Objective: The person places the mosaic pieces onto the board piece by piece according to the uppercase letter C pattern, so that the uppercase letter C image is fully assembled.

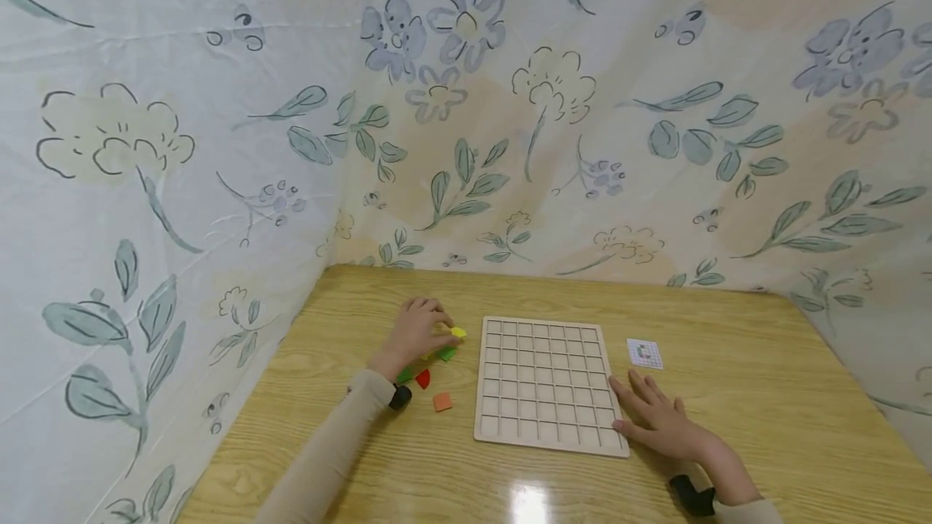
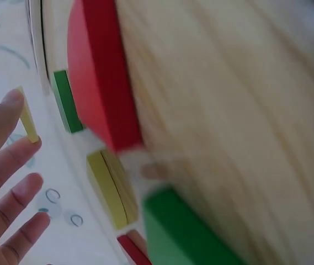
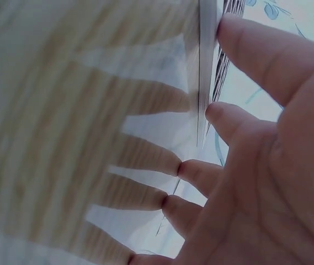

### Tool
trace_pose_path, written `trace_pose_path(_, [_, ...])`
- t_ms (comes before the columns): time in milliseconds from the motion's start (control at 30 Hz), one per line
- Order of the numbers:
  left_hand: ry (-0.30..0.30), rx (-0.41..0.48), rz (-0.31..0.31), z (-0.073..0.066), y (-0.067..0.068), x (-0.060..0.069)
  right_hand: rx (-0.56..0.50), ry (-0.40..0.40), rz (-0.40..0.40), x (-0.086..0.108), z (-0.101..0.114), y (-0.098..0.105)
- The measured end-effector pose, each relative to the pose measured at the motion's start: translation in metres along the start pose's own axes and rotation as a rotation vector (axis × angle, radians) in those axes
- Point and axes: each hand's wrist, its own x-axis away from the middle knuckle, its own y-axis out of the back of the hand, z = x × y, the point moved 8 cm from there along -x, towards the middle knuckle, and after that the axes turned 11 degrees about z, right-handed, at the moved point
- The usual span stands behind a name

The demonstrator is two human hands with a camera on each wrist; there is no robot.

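Between thumb and index finger my left hand [image 1: 417, 332] pinches a thin yellow piece [image 1: 458, 332], raised off the table in the left wrist view, its other fingers loosely bent. Under and beside that hand lie flat coloured pieces: a green one [image 1: 446, 354], a red quarter-round one [image 1: 423, 379] and an orange square [image 1: 442, 402]. Another yellow piece [image 2: 108, 190] shows in the left wrist view. A square wooden grid board [image 1: 551, 447] lies to the right of the pieces. With fingers spread, my right hand [image 1: 662, 420] rests on the table, its thumb and index finger touching the board's right edge.
A small white card [image 1: 645, 353] with a coloured grid pattern lies right of the board, beyond the right hand. Flower-printed cloth [image 1: 466, 120] rises behind and beside the wooden table [image 1: 437, 475]. Black wrist straps [image 1: 692, 496] show on both arms.
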Motion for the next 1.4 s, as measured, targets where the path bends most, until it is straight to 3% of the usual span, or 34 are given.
trace_pose_path(733, [-0.029,-0.004,-0.042,-0.03,-0.003,-0.021,-0.027,-0.004,0.022,-0.001,-0.001,-0.001])
trace_pose_path(1400, [-0.02,0.013,0.015,-0.059,-0.016,-0.04,-0.026,-0.004,0.005,0.001,-0.001,-0.003])
